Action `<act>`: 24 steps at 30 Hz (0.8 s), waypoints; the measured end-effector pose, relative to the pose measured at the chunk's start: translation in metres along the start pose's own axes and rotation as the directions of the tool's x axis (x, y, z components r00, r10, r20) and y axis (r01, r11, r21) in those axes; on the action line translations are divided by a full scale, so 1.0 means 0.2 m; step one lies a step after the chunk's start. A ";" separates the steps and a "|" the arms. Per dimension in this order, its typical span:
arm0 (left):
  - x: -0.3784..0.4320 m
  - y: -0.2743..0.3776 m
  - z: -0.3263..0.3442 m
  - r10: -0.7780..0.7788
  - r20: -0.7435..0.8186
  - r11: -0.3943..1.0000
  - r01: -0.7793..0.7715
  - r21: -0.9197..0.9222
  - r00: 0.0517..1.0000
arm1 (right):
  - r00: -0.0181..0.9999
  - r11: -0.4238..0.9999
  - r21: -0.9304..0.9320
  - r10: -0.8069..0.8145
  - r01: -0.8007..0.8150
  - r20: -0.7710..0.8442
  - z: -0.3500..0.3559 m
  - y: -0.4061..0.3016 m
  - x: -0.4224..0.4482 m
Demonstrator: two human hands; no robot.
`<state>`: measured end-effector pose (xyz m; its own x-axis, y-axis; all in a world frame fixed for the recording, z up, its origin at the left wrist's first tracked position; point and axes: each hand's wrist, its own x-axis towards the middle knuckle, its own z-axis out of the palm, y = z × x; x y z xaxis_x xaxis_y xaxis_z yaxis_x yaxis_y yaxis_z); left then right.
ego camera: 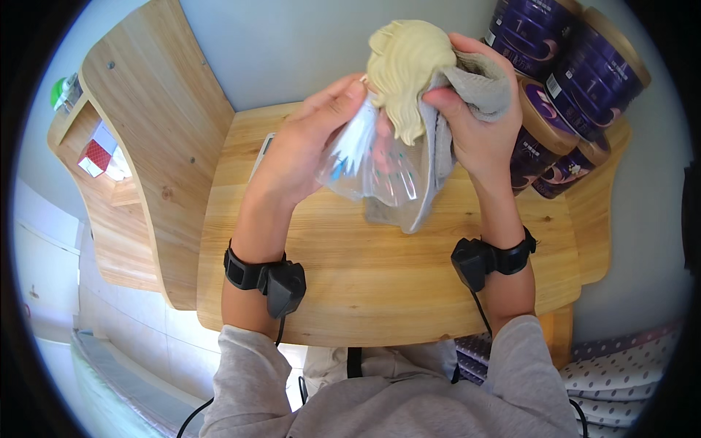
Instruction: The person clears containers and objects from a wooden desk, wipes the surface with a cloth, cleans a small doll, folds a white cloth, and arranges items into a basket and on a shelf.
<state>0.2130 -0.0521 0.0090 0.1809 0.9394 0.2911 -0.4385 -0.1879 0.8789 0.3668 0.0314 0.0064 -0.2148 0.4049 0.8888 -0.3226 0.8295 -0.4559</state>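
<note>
Up over the back of the wooden desk (383,284) is a doll or figurine (411,60) with moulded pale-yellow hair and a white and blue skirt with a clear, flared plastic layer. My left hand (315,128) grips it at its left side, with fingertips just below the hair. A grey cloth (438,159) is bunched in my right hand (479,109), which presses it against the right side of the hair. The cloth's lower end hangs behind and beside the skirt. The figure's face is turned out of sight.
Several purple cans (594,82) with gold lids are stacked at the desk's right back. A curved wooden side panel (164,148) rises at the left. Partly behind my left wrist lies a white-edged flat object (264,150). The left shelf holds a red and white box (97,157).
</note>
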 end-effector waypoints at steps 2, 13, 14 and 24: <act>-0.01 0.00 -0.05 0.038 0.038 0.996 -0.035 -0.078 0.999 | 0.991 0.940 -0.338 -0.088 0.049 -0.101 0.02 0.00 -0.01; 0.00 0.03 -0.03 0.056 0.002 0.997 -0.056 0.047 0.998 | 0.754 0.781 -0.581 0.520 -0.229 0.402 -0.06 0.14 -0.17; 0.01 0.02 -0.01 0.042 0.022 0.999 -0.043 0.031 0.999 | 0.578 0.748 -0.619 0.621 -0.237 0.529 -0.06 0.14 -0.22; 0.01 -0.06 0.02 0.076 0.134 0.957 -0.110 0.267 0.988 | 0.383 0.423 -0.768 0.889 -0.481 0.250 -0.81 -0.66 -0.25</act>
<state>0.2217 -0.0483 -0.0004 0.2631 0.8755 0.4053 -0.2046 -0.3599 0.9103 0.5698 -0.0357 0.0309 -0.5996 0.7966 -0.0773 0.6751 0.4515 -0.5834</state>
